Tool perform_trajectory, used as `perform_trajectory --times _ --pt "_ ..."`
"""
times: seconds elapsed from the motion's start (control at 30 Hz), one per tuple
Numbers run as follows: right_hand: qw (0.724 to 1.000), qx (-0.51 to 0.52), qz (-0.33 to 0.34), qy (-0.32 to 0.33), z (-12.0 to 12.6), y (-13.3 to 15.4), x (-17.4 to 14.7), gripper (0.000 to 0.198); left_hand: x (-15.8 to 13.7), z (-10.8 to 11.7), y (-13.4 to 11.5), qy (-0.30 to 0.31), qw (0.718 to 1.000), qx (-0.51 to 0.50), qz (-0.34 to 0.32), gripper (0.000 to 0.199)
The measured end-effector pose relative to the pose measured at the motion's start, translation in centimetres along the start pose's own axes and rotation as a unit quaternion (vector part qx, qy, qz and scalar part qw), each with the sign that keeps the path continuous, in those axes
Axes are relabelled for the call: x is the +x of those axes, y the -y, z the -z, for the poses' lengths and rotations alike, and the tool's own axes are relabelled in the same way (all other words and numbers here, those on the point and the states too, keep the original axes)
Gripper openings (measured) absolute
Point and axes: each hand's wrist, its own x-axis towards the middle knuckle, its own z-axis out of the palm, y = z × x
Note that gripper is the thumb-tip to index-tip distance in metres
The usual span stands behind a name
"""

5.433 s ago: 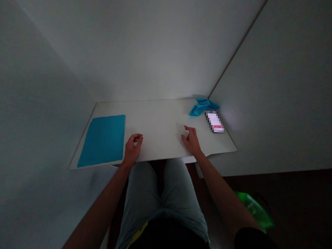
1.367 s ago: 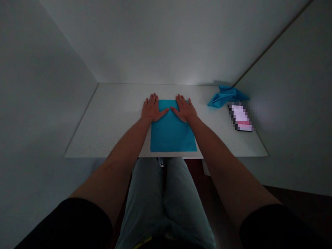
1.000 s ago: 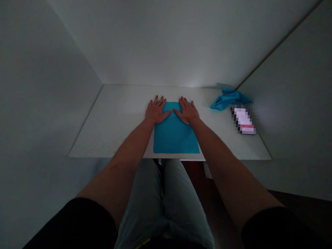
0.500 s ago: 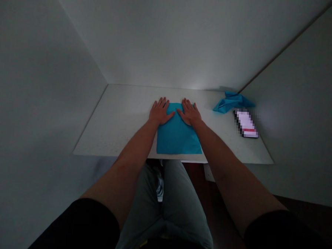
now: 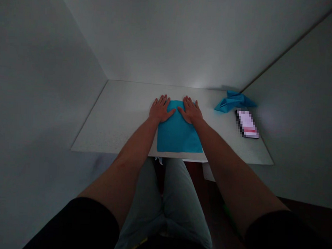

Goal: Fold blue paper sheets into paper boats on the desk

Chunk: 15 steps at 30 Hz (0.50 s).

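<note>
Pale walls (image 5: pixel 170 39) are being met by a white table (image 5: pixel 113 114). Mid-table, a blue sheet (image 5: pixel 179 138) is being partly covered by the spread left hand (image 5: pixel 159 110) and right hand (image 5: pixel 192 111); the far right is being occupied by a creased blue piece (image 5: pixel 234 102) and a lit phone (image 5: pixel 247 123).

Blue sheet (image 5: pixel 179 138): paper, as I read it on my screen, smooth and matt.
Folded blue piece (image 5: pixel 234 102): also paper by its look, crisply creased.
Counter (image 5: pixel 113 110): smooth pale board, dull finish, faintly speckled towards the front.
Wall (image 5: pixel 170 39): matt, smooth.
Phone (image 5: pixel 247 124): pixelated; I can't judge its finish.
Trousers (image 5: pixel 181 199): denim-like cloth.
Sleeves (image 5: pixel 85 224): dark matt cloth.
</note>
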Motion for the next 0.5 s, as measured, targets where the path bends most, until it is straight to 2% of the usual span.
perform_trajectory --times 0.1,0.33,0.5 --pt "1.0 0.011 -0.006 -0.012 -0.39 -0.16 0.27 0.096 0.17 -0.34 0.24 -0.009 1.0 -0.005 0.0 0.086" --pt "0.999 0.018 0.049 0.001 -0.42 -1.0 0.62 0.098 0.52 -0.96 0.72 -0.024 1.0 -0.012 -0.01 0.088" --pt "0.999 0.008 0.045 0.005 -0.18 -0.64 0.43 0.097 0.65 -1.04 0.85 -0.018 1.0 -0.013 -0.009 0.089"
